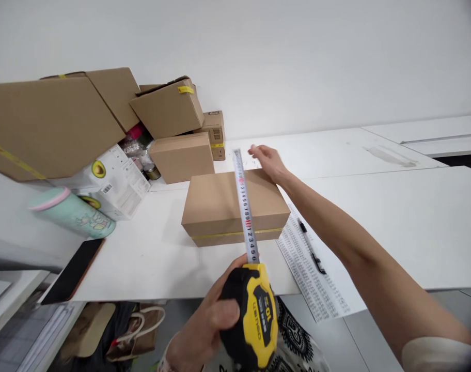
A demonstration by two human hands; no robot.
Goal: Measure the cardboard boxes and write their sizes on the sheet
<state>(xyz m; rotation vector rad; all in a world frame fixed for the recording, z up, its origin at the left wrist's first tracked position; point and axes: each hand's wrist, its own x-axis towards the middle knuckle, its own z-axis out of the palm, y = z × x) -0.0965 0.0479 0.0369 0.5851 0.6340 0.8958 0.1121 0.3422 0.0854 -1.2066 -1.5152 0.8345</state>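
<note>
My left hand point(216, 315) is wrapped round a black and yellow tape measure point(254, 318) in front of the table's near edge. Its extended blade point(244, 204) runs away from me over the top of a closed cardboard box point(216, 196) and past its far edge. Yellow tape goes along the box's near side. At the far right of the box is my right hand point(269, 161), its fingers stretched toward the blade's end but apart from it. Nothing shows in those fingers; part of the hand is hidden behind the wrist.
Several cardboard boxes point(181, 157) are stacked at the back left, near a white avocado-print carton point(121, 183) and a mint tumbler point(75, 212). A black flat item point(75, 268) lies at the left edge. Right of the box, a pen point(312, 247) rests on printed paper point(336, 281).
</note>
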